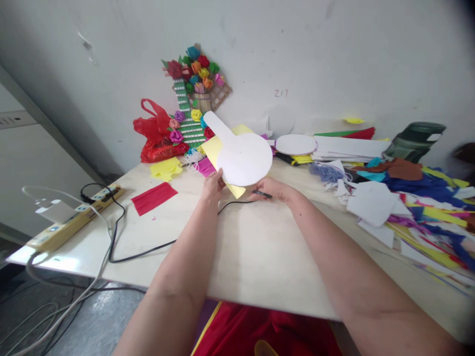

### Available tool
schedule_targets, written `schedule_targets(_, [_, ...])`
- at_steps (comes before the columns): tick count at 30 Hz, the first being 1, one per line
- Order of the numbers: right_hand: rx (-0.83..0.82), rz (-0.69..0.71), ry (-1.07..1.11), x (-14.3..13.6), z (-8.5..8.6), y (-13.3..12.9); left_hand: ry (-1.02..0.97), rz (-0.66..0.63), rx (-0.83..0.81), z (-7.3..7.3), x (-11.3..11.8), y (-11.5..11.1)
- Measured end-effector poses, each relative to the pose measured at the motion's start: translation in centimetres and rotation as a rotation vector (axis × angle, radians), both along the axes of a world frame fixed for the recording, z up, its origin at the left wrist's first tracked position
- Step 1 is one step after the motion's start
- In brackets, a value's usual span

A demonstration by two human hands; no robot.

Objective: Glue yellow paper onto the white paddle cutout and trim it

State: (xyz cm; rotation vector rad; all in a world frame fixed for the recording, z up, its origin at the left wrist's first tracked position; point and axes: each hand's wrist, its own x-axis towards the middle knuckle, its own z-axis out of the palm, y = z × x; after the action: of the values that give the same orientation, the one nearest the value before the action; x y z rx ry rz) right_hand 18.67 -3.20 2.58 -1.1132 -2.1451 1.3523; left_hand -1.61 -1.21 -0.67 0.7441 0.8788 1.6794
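Observation:
My left hand (214, 185) pinches the lower left edge of a white round card with a long handle (243, 159), shaped like a fan. Behind the card sits a sheet of yellow paper (212, 150), its corners sticking out past the edge. Under the card's lower right edge, my right hand (272, 190) is closed round a slim black object (262, 194); its far end is hidden, so I cannot tell its kind. A black cable (233, 202) runs on the table close to both hands.
A yellow power strip (79, 217) with cables lies at left, near red crepe paper (154, 198). Paper flowers (200, 74) and a red bag (156, 133) stand behind. Another white card (296, 144) lies further back. Coloured scraps (426, 207) and a dark green bottle (415, 141) fill the right.

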Motion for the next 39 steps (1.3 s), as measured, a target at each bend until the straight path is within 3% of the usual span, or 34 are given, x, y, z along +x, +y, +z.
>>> schedule_targets(29, [-0.052,-0.061,0.110,-0.5,0.6,-0.9,-0.039,-0.026,0.062,-0.2,0.0,0.3])
schedule_targets(39, [-0.038,0.000,0.118,-0.7,-0.6,0.4,-0.038,-0.023,0.050,0.1,0.0,0.1])
